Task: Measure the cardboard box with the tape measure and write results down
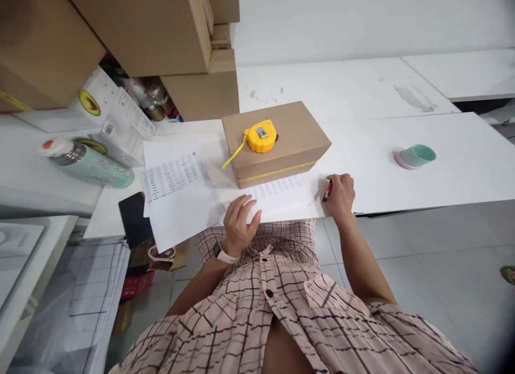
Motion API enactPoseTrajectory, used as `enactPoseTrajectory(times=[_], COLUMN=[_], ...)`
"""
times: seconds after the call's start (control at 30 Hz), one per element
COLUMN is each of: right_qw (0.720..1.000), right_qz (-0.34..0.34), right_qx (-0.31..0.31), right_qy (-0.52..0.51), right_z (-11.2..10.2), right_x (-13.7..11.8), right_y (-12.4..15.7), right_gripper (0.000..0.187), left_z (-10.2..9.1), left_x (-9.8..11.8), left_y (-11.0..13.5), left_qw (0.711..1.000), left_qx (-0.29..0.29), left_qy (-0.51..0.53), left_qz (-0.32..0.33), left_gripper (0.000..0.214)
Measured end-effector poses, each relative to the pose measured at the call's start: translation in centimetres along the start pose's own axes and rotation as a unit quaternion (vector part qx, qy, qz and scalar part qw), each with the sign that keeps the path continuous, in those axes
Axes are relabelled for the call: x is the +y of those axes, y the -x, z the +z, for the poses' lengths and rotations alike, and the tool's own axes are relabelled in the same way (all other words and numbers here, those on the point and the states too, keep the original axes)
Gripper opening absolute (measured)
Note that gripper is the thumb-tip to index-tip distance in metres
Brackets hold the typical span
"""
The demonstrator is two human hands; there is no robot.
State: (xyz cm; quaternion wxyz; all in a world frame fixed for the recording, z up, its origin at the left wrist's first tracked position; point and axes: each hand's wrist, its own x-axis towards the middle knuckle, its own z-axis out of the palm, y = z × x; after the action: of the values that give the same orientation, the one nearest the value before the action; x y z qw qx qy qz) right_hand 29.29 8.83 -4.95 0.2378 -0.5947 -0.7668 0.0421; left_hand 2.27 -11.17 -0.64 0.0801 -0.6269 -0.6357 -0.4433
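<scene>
My left hand [238, 222] lies flat, fingers spread, on a printed sheet [277, 198] at the near edge of the white table [442, 170]. My right hand [340, 194] is closed round a red pen [327, 192], its tip down on the same sheet's right end. Just behind the sheet stands a small brown cardboard box [289, 143] with a yellow tape measure [262, 136] on its lid. Another printed sheet [173, 194] lies to the left, overhanging the edge.
A green cup on a pink saucer [416, 156] stands at the right. A black phone [134, 219] lies at the left edge. A teal bottle [90, 165], white cartons [116, 119] and large cardboard boxes [161, 30] crowd the back left.
</scene>
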Motion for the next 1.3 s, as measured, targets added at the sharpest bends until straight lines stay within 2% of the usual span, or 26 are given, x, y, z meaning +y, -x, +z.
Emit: enactPoseTrajectory(times=[0.1, 0.17, 0.27, 0.37, 0.47, 0.6, 0.67, 0.77, 0.9, 0.97, 1.03, 1.1, 1.17, 1.23, 1.3], right_qw=[0.998, 0.998, 1.000, 0.993, 0.964, 0.913, 0.902, 0.902, 0.923, 0.915, 0.880, 0.821, 0.770, 0.743, 0.729], right_qz=[-0.014, -0.023, -0.006, 0.005, -0.003, 0.001, -0.004, -0.009, -0.045, -0.070, -0.085, -0.083, -0.066, -0.036, -0.007], right_qx=[-0.024, -0.023, 0.019, 0.089, 0.105, 0.042, 0.016, 0.004, 0.081, 0.100, 0.047, -0.049, -0.126, -0.166, -0.174], right_qy=[0.048, 0.055, 0.022, -0.082, -0.245, -0.406, -0.431, -0.431, -0.374, -0.384, -0.466, -0.562, -0.622, -0.647, -0.662], right_z=[0.4, 0.5, 0.3, -0.4, -1.7, -2.9, -3.0, -2.8, -4.2, -5.7, -7.3, -8.4, -8.9, -9.1, -9.0], right_x=[0.9, 0.7, 0.1, -0.8, -2.5, -6.1, -7.7, -9.5, -11.3, -12.6, -14.3, -16.0, -17.4, -17.9, -17.7], right_y=[-1.2, -1.3, -0.8, -1.1, -3.1, -6.2, -6.6, -5.7, -4.6, -4.8, -5.5, -6.3, -7.0, -7.5, -8.2], right_gripper=[0.032, 0.037, 0.044, 0.045, 0.041, 0.051, 0.055, 0.058, 0.051, 0.044, 0.040, 0.041, 0.044, 0.043, 0.040], left_z=[-1.1, -0.9, 0.6, 2.3, 2.7, 1.6, 0.8, -0.4, -1.9, -2.4, -2.9, -3.2, -3.5, -3.7, -4.0], left_x=[0.7, 0.5, -0.5, -1.4, -1.6, -1.7, -2.4, -3.9, -4.6, -3.9, -2.7, -1.6, -0.9, -0.9, -1.5], left_y=[-6.2, -10.4, -15.3, -17.6, -18.1, -18.2, -18.4, -18.9, -19.4, -19.5, -19.5, -19.5, -19.6, -19.8, -20.2], left_qw=[0.999, 0.999, 1.000, 0.997, 0.992, 0.991, 0.991, 0.989, 0.981, 0.961, 0.931, 0.906, 0.893, 0.888, 0.888], left_qx=[0.049, 0.049, -0.002, -0.067, -0.103, -0.111, -0.117, -0.142, -0.158, -0.179, -0.217, -0.253, -0.271, -0.273, -0.264], left_qy=[0.001, -0.007, -0.016, -0.019, -0.044, -0.058, -0.050, -0.025, 0.082, 0.184, 0.271, 0.314, 0.330, 0.336, 0.337], left_qz=[0.007, 0.003, -0.014, -0.036, -0.058, -0.052, -0.042, -0.041, -0.082, -0.100, -0.114, -0.129, -0.143, -0.153, -0.164], left_gripper=[0.024, 0.033, 0.063, 0.075, 0.067, 0.060, 0.058, 0.058, 0.058, 0.056, 0.058, 0.061, 0.064, 0.064, 0.063])
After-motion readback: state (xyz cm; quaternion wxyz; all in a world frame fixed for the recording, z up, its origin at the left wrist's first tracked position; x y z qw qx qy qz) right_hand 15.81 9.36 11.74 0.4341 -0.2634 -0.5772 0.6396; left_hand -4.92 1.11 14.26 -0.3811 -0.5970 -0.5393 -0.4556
